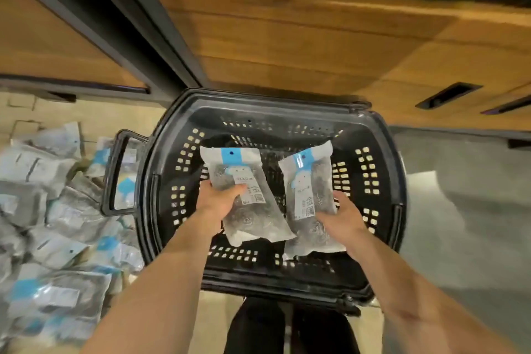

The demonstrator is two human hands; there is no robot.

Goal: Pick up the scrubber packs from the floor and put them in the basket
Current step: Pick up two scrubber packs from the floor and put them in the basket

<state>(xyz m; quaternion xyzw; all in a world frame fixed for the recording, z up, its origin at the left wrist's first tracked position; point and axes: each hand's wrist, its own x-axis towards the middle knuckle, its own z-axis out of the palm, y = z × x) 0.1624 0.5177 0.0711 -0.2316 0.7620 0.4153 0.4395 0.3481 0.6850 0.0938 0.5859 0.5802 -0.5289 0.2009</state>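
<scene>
Hovering over the basket (258, 100), left pack (253, 218) clamped between fingers of left hand (218, 200), right pack (304, 190) in right hand (342, 218).

The floor (459, 224) is carrying everything here: pale beige tiles are running along the left, and a grey stretch is spreading out to the right. A black perforated basket (385, 158) is standing on it in the middle, its loop handle (112, 172) sticking out to the left. Just beside that handle, a loose heap of scrubber packs (57, 224) is lying on the tiles (clear bags with blue header strips, overlapping every which way). A wooden counter (287, 46) is standing behind the basket, and a person's dark-clad legs (258, 325) are standing at its near edge.
</scene>
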